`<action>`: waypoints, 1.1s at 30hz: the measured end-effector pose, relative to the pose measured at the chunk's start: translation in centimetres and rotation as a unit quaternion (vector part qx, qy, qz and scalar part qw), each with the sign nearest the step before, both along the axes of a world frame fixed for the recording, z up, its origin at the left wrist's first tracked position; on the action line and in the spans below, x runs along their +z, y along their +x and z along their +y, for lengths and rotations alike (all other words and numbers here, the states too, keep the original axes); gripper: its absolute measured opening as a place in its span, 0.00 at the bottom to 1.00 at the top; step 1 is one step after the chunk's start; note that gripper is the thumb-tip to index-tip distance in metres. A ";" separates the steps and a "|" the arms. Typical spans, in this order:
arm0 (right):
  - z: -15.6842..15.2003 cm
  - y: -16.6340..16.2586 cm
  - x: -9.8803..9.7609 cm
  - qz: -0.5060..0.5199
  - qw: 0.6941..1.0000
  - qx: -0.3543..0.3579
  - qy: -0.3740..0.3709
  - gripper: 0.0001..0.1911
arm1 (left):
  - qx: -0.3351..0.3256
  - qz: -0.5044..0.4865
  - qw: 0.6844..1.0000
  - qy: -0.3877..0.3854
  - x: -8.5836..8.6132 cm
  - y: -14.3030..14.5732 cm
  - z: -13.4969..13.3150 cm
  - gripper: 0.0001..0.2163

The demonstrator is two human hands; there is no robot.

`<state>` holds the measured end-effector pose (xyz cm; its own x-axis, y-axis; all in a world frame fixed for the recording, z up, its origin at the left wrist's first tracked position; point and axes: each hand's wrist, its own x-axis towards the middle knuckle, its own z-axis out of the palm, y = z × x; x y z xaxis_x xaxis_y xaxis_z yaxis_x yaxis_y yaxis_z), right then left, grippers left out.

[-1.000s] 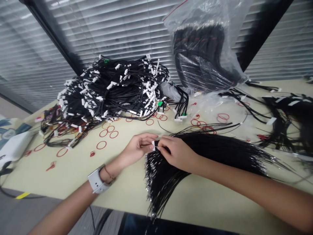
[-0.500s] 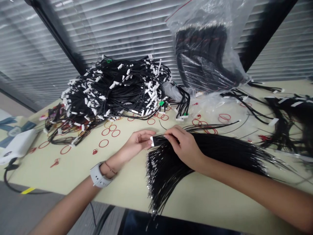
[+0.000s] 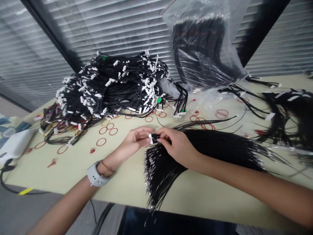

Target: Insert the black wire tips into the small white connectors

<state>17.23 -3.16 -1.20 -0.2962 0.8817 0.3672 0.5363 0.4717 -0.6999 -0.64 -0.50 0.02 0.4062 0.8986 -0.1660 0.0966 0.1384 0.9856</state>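
My left hand (image 3: pixel 136 141) pinches a small white connector (image 3: pixel 151 138) between thumb and fingers. My right hand (image 3: pixel 178 145) meets it from the right, fingers pinched on thin black wires that run into that connector. Both hands hover over a fanned bundle of loose black wires (image 3: pixel 220 150) with metal-tipped ends lying on the pale yellow table (image 3: pixel 73 166). A light grey watch (image 3: pixel 94 174) sits on my left wrist.
A big heap of finished black harnesses with white connectors (image 3: pixel 114 86) lies behind the hands. Red rubber bands (image 3: pixel 101 142) are scattered about. A clear plastic bag of black cables (image 3: pixel 205 49) leans on the blinds. More harnesses (image 3: pixel 288 114) lie right; a white device (image 3: pixel 13 145) left.
My right hand's fingers have shifted along the wires at the connector, first reaching over, then closing back in beside the left fingertips. The view has moved slightly.
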 end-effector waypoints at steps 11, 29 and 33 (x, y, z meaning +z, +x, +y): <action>0.2 0.4 0.1 0.034 0.999 0.007 -0.038 0.07 | 0.004 0.000 1.000 0.001 0.2 0.1 0.0 0.13; 0.2 0.4 0.5 0.000 0.999 0.047 0.010 0.11 | -0.053 0.012 0.997 0.059 0.0 -0.1 0.1 0.13; 0.2 0.4 0.5 0.011 0.999 0.046 -0.003 0.10 | -0.060 0.016 0.996 0.063 0.1 -0.1 0.1 0.12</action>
